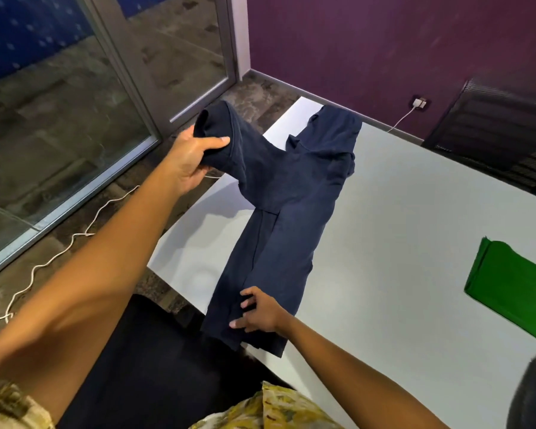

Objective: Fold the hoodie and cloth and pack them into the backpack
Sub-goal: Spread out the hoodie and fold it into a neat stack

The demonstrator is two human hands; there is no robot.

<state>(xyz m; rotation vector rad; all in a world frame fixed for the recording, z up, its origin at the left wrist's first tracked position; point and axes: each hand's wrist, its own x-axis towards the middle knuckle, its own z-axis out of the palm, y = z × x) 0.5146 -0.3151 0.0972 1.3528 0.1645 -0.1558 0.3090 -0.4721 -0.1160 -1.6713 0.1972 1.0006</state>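
Hoodie point(285, 218): I see it lying on the table point(415, 212), long axis running from me toward the far corner.
Left hand point(192, 156): curled round the sleeve cuff, lifted out past the table's left edge.
Right hand point(257, 314): fingers spread, pressing the near hem.
Sleeve fold: I judge the left hand, being nearer, carries it across the body.
Green cloth point(514, 283): right of the hoodie, apart.

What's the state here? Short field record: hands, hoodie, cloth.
left hand: grips the hoodie sleeve, lifted off the table's left edge
right hand: fingers spread, pressing the hoodie's near end
hoodie: navy, body lying lengthwise on the table, partly folded
cloth: green, folded, on the table at right, untouched
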